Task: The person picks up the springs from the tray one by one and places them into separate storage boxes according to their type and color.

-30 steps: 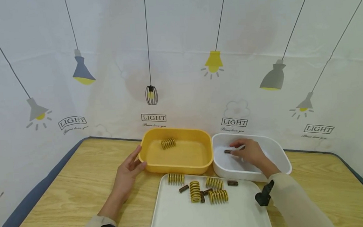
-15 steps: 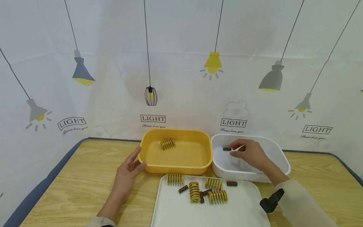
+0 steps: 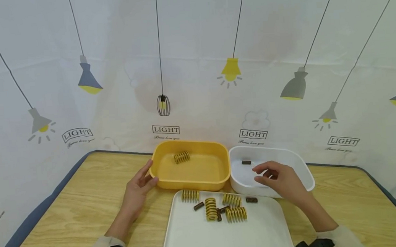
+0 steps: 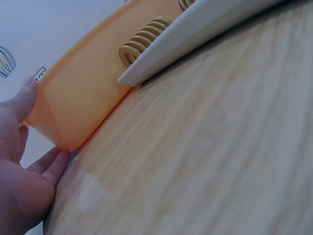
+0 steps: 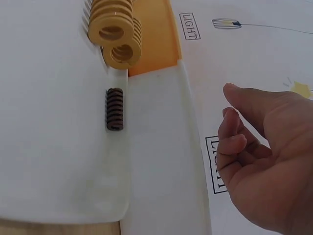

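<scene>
Pale cloth backdrop [image 3: 194, 70] printed with hanging lamps stands behind a wood-grained table [image 3: 82, 200]. On it lies a white tray [image 3: 227, 240], with a yellow bin [image 3: 192, 184] at its eleven o'clock and a white bin [image 3: 246, 188] between one and two.

The left hand [image 3: 136, 194] touches the yellow bin at its eight o'clock, thumb and fingers apart and steadying rather than clamping. Too firm a push from there could shove this bin against its neighbour.

Over the white bin's five o'clock, the right hand [image 3: 283, 180] holds nothing, a gap showing between thumb and fingers. No hand braces that bin, so a wrist catching its front wall could skew it.

One small brown spring [image 3: 246, 162] lies near the white bin's nine-to-ten o'clock; one yellow spring [image 3: 181, 157] lies near the yellow bin's ten-to-eleven.

Four large springs [image 3: 211, 209] and four little springs [image 3: 251, 200] sit toward the tray's twelve. Two little ones are wedged among the large; fingers reaching in could snag coils or set a neighbour rolling.
</scene>
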A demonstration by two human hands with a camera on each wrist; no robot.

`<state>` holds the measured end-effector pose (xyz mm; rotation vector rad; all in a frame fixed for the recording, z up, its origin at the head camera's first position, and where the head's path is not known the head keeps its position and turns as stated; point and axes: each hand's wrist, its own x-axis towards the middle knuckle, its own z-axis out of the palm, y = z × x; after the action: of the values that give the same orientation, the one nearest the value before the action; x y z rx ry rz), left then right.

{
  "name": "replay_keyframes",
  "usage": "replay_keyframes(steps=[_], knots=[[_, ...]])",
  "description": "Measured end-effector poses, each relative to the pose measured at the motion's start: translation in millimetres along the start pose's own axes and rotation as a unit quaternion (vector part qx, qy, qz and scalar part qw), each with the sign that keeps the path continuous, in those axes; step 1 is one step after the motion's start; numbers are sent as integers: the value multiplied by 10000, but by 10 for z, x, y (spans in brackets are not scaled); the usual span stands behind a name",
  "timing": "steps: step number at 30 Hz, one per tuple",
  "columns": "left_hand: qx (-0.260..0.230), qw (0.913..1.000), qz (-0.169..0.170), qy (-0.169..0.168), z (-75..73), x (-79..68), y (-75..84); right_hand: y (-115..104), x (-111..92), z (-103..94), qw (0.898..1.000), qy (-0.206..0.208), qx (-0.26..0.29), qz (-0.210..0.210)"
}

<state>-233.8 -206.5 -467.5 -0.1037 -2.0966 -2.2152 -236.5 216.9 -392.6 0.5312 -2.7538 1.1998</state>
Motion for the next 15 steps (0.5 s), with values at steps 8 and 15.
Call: replay_keyframes(steps=[8,15], knots=[[90,10000,-23,24,12,-15,-4,-141,-360,143,9924,-446,1144,73],[57,10000,62,27,3,-7,-2,-108,-462,337,9859,-913,1382,232]])
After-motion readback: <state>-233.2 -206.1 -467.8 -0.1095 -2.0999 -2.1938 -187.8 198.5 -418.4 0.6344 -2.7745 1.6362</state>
